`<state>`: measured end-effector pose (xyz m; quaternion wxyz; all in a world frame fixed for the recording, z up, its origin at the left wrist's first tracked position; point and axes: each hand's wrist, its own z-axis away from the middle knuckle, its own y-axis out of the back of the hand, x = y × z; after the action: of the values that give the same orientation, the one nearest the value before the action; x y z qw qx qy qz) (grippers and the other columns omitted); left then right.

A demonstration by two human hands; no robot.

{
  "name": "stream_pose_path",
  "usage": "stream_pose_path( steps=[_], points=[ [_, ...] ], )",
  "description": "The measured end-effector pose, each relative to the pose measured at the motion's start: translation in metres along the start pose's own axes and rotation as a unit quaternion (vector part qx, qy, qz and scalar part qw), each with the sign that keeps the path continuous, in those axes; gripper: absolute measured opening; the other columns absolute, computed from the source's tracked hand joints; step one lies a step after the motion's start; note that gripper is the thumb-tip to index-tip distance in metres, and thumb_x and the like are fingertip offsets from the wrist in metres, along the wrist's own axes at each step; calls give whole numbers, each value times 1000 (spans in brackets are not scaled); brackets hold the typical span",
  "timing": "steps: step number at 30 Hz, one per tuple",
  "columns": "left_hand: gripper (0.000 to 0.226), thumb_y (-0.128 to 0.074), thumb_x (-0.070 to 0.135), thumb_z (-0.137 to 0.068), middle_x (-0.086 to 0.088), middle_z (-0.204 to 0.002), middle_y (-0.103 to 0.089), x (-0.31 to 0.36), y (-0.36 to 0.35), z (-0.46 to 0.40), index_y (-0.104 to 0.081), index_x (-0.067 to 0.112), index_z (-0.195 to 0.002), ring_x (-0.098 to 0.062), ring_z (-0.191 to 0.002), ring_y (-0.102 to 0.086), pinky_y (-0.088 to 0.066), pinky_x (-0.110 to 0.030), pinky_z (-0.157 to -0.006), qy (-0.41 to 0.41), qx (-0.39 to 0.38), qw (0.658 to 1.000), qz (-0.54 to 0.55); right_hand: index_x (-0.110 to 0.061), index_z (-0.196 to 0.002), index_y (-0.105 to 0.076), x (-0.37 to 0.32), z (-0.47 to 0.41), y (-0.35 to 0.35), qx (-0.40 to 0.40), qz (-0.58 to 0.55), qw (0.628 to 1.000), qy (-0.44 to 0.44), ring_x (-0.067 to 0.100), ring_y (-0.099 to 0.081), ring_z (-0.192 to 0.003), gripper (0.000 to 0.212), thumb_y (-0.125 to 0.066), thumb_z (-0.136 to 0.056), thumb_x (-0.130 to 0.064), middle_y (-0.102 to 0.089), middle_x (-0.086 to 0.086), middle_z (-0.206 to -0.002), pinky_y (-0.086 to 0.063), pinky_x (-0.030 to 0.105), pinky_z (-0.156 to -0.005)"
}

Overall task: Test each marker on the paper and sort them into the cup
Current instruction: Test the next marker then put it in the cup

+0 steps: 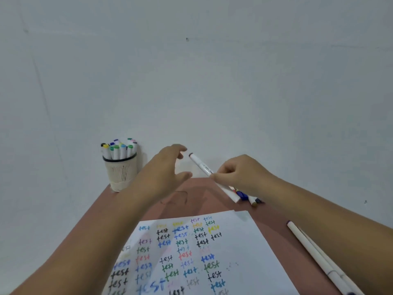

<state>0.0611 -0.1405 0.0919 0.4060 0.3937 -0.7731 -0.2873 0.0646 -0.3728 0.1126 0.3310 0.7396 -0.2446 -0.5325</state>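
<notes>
Clearly I'm getting far along: the paper point(212, 252) is showing rows of "test" marks and the cup point(121, 170) is standing crowded with markers. My right hand point(240, 174) is pinching a capped white marker point(204, 168) above the tabletop point(276, 218); my left hand point(168, 167) is reaching for its cap, spread wide. A few markers point(249, 196) are waiting beneath, two more point(319, 258) lying by the right edge, leaving tight room.

Smooth white plastic marker point(202, 166) with a slight sheen. Matt white paper sheet point(251, 252), inked with words, on a matt reddish-brown tabletop point(274, 218). At ten o'clock, a rough, woven-looking cream cup point(121, 173).
</notes>
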Motion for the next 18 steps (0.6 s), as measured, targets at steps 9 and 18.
stream_pose_path(
  steps=[9,18],
  points=[
    [32,-64,31,-94,5,-118,-65,34,27,44,-65,21,-125,-17,-107,-59,-50,-33,-89,-276,26,951,-134,-24,-74,-76,-18,71,19,-35,-42,998,24,20,-71,-63,20,-79,-86,-39,-73,-6,-65,-57,38,-64],
    [35,-30,50,-102,15,-75,-51,46,6,103,-58,29,-108,-6,-71,-50,-43,-31,-63,-178,-12,984,3,0,-107,-68,-18,123,-2,20,-460,886,-54,25,-71,-66,26,-80,-84,3,-74,19,-77,-59,26,-62]
  ],
)
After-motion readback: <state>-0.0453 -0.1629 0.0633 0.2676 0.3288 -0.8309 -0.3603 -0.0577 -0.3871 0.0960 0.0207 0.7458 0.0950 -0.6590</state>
